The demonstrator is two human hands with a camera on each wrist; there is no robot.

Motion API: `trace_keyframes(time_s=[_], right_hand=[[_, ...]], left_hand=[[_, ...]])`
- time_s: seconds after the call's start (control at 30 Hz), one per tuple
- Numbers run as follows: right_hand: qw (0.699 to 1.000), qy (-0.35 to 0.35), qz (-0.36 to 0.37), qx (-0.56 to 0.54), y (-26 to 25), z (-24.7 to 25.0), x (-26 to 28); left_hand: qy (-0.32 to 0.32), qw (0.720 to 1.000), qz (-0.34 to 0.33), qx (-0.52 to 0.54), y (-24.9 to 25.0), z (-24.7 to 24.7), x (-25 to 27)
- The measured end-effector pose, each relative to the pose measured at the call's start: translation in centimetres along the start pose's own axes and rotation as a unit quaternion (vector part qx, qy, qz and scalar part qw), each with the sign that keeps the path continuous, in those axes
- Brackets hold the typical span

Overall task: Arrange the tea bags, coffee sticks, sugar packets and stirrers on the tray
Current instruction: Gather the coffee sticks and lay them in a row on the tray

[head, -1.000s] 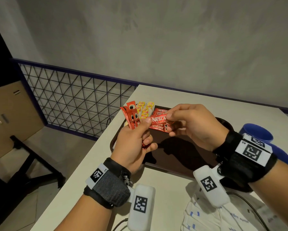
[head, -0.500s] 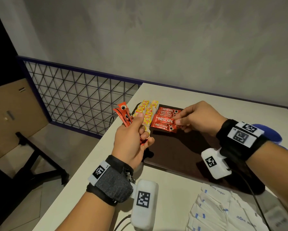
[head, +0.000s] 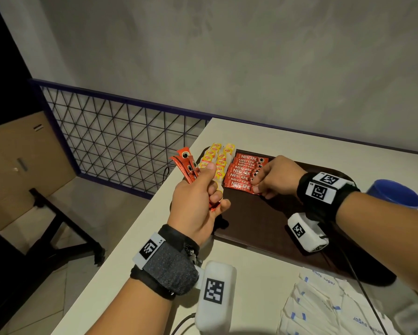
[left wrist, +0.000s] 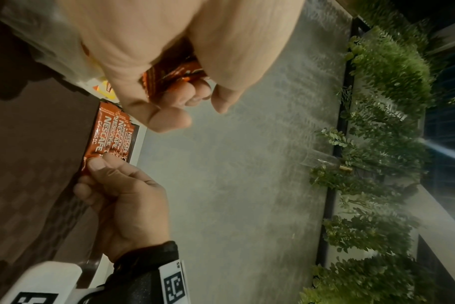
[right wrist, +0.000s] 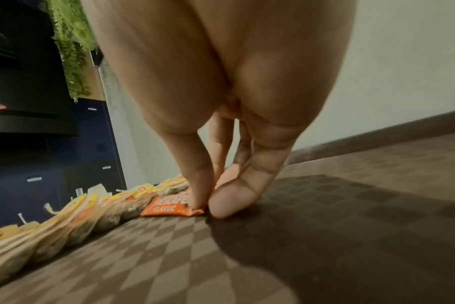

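**Nearest coffee stick going down at the front of the row**

The right hand [head: 274,178] is low over the tray [head: 263,221], thumb and fingertips [right wrist: 222,203] closed on the right-hand end of the nearest coffee stick [head: 239,187], which lies flat on the tray floor. Its long axis runs left to right across the tray, parallel to the sticks behind it. So the stick extends leftward from the pinch, toward the tea bags [head: 217,160], and its far end stops just beside them. The right hand is plainly the nearer one to this row.

The left hand [head: 198,201] hangs above the tray's left edge, curled round a fan of spare coffee sticks [head: 187,168] whose tops point up and away from the tray. I judge the next stick will pass from this fan to the right hand.

Count: about six sticks overlap in the row on the tray, three or so show in the fan, though overlap hides the exact figure. Tea bags form two columns on the tray's far left; too overlapped to count. Sugar packets [head: 324,308] lie in a loose heap off the tray, on its near side, uncounted. No stirrers are visible. A blue cup [head: 394,193] stands right of the tray.
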State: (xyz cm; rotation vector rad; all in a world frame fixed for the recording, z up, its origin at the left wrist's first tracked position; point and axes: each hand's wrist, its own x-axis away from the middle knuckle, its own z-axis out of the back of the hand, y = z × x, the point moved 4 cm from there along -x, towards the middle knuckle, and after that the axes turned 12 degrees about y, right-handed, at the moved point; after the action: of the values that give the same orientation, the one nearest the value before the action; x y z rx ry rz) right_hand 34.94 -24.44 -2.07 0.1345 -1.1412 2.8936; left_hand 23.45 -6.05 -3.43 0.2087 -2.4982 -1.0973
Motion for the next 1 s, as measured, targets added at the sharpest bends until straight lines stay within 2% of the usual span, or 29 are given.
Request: trace_keyframes(time_s=[0.8, 1.0], right_hand=[[0.999, 0.041, 0.003, 0.010, 0.5, 0.9, 0.1], [0.998, 0.020, 0.012, 0.058, 0.3, 0.4, 0.7]], left_hand=[[-0.003, 0.997, 0.062, 0.053, 0.0, 0.1, 0.3], [-0.002, 0.997, 0.066, 0.050, -0.1, 0.0, 0.4]])
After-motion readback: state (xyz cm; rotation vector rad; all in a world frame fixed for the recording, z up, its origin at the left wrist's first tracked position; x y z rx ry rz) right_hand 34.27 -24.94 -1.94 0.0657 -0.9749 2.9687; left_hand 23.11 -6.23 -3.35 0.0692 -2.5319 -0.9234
